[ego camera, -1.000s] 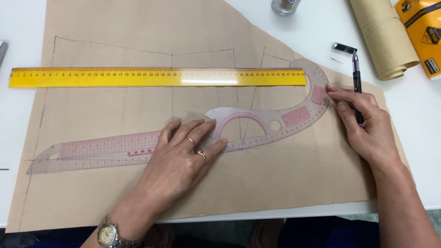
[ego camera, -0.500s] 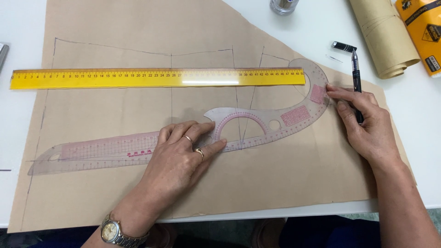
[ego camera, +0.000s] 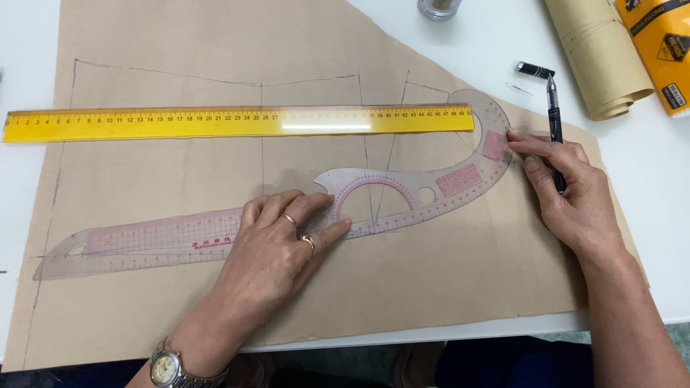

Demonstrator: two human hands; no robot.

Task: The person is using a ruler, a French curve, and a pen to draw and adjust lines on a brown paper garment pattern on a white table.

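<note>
White desk, covered mostly by a large sheet of brown pattern paper with pencilled lines. Clear pink-marked curve ruler lies flat across the paper's middle, hooked end to the right. Left hand spread flat, fingers pressing the ruler down near its round cut-out; rings on two fingers, wristwatch at the wrist. Right hand pinches a black pen, tip against the ruler's hooked end. Yellow straight ruler lies above, parallel. Pen cap and rolled brown paper at upper right
</note>
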